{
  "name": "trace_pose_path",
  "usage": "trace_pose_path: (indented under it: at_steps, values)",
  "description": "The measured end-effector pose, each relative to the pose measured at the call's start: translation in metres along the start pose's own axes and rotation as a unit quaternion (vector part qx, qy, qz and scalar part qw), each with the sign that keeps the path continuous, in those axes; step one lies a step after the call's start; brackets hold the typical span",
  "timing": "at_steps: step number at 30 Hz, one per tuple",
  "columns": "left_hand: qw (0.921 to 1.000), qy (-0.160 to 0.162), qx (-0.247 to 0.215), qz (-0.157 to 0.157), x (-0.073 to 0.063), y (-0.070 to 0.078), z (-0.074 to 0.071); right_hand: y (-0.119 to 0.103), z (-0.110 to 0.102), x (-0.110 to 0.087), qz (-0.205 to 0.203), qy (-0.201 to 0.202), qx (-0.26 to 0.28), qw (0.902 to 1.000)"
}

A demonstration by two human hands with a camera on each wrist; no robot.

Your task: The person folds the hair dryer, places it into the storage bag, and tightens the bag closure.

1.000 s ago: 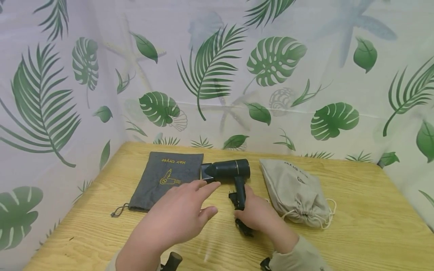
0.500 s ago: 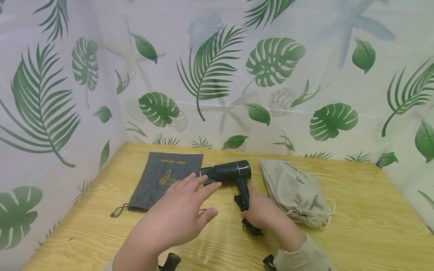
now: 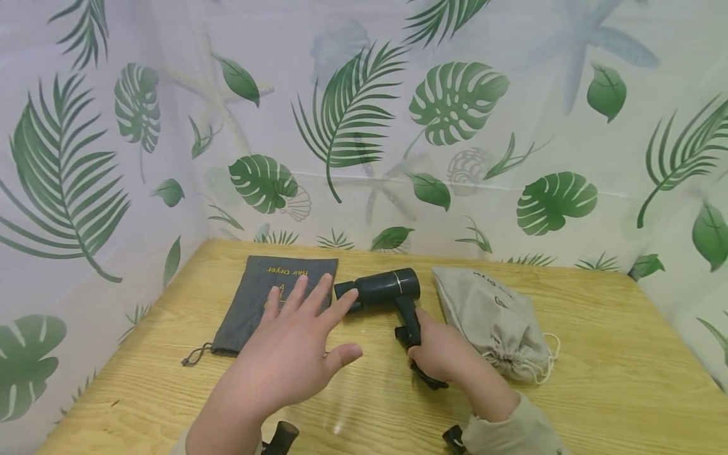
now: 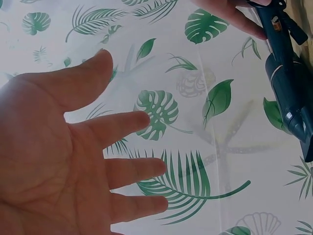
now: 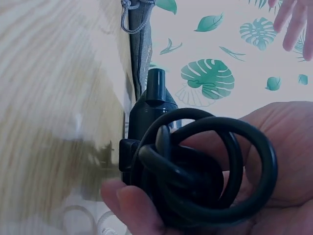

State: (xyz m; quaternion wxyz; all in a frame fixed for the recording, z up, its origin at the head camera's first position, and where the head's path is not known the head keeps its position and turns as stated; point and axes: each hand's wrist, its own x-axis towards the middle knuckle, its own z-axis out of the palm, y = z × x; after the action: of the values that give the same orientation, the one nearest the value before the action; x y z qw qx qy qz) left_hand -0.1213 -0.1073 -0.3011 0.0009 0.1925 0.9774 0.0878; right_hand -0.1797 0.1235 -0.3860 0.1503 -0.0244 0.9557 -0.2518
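My right hand [image 3: 446,351] grips the handle of a dark hair dryer [image 3: 383,287], whose nozzle points left. In the right wrist view its coiled black cord [image 5: 215,142] bunches at the handle's end, against the palm. My left hand [image 3: 296,354] is spread with straight fingers and holds nothing; in the left wrist view its palm [image 4: 54,137] shows bare. In the head view it overlaps a dark grey drawstring pouch [image 3: 239,316] lettered "Hair Dryer", and the index fingertip overlaps the dryer's nozzle end. Part of the pouch's yellow print is hidden behind the fingers.
A beige drawstring bag [image 3: 489,316] with printed letters lies bulging right of the dryer, its white cords at the near end. All rest on a wood-grain table [image 3: 614,379]. A leaf-patterned white curtain [image 3: 364,126] stands behind and at the sides.
My left hand has lifted and spread its fingers further over the grey pouch. My right hand has shifted slightly right with the dryer's handle, tilting it; the cord bundle moved right too.
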Motion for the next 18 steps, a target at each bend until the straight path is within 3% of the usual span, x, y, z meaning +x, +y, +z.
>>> trace_pose_path:
  at_steps: [7,13,18]
  values:
    - [0.9999,0.001,-0.012,0.003,0.0,-0.002,0.0,-0.001,-0.005,-0.003,-0.006,0.003,-0.01,0.9999]
    - [0.9995,0.007,-0.022,0.023,0.002,-0.005,0.001,-0.003,-0.014,-0.01,-0.005,0.0,0.005,1.0]
    - [0.9992,0.007,-0.033,0.024,0.004,-0.006,0.002,0.0,-0.023,-0.017,-0.027,0.003,0.003,0.9996]
